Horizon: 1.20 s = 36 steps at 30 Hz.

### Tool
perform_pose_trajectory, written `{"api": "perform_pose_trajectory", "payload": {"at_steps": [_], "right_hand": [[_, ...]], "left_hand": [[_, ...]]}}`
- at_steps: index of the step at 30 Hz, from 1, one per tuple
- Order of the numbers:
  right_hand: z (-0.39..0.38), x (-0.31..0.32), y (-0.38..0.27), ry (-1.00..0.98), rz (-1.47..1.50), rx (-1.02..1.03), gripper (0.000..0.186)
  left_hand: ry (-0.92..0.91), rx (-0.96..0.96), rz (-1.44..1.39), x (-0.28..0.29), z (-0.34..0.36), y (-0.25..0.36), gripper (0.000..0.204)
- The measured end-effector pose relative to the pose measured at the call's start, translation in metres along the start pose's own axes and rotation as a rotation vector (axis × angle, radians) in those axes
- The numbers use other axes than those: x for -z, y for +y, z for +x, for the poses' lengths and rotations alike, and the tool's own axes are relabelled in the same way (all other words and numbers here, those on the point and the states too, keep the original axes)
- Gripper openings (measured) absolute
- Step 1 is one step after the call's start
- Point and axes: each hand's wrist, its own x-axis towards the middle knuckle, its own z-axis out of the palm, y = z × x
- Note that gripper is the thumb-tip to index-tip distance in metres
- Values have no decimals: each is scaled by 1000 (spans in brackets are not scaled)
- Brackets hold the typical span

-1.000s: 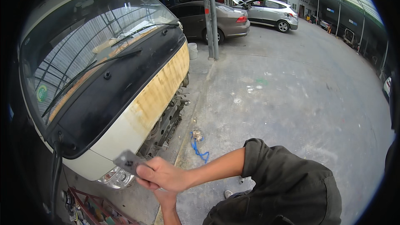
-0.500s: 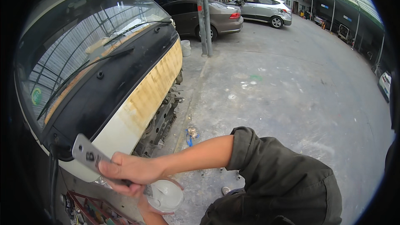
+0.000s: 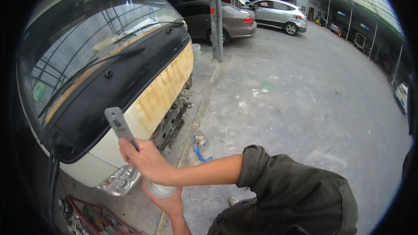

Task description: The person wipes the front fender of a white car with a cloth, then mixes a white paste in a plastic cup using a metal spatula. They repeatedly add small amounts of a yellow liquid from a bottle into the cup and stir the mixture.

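My right hand (image 3: 147,160) is closed around a flat grey putty knife (image 3: 116,122). Its handle end, pierced by a small hole, points up and to the left; the rest is hidden by the hand. Just below, my left hand (image 3: 171,202) grips a round whitish tub (image 3: 160,190) by its side. My right wrist covers part of the tub, so I cannot tell whether the knife touches it. Beyond both hands is the front of a white truck (image 3: 102,161), with a yellowish sanded strip (image 3: 161,89) along its panel.
The truck's headlight (image 3: 123,180) is close to my hands. A red metal rack (image 3: 93,215) holding assorted things stands at lower left. Blue strapping (image 3: 199,151) lies on the concrete floor (image 3: 278,117). Farther back are a post (image 3: 216,17), a brown car (image 3: 235,21) and a silver car (image 3: 274,15).
The putty knife has tipped more upright, and my right hand has shifted up and slightly right. The tub has moved left, partly behind my right wrist, and more of my left hand shows.
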Motion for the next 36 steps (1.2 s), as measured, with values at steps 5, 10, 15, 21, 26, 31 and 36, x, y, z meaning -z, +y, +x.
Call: {"api": "perform_pose_trajectory", "payload": {"at_steps": [5, 10, 15, 21, 26, 31, 36], "right_hand": [[-14, -3, -33, -596, 262, -254, 76], [5, -1, -37, -767, 285, -382, 86], [6, 14, -25, -357, 120, -290, 79], [10, -8, -41, -270, 78, -207, 78], [-18, 2, -6, -398, -44, -86, 78], [-17, -17, 4, -327, 117, -73, 78], [-32, -37, 11, -427, 31, -118, 77]], "left_hand": [[-728, 223, -230, 69, 31, -76, 97], [-1220, 221, -900, 50, 50, -36, 93], [-591, 402, -629, 61, 43, -12, 96], [-467, 272, -300, 38, 18, -29, 85], [-356, 266, -367, 48, 25, -15, 85], [-305, 245, -328, 75, 13, -30, 84], [-294, 288, -298, 92, 19, -43, 88]]}}
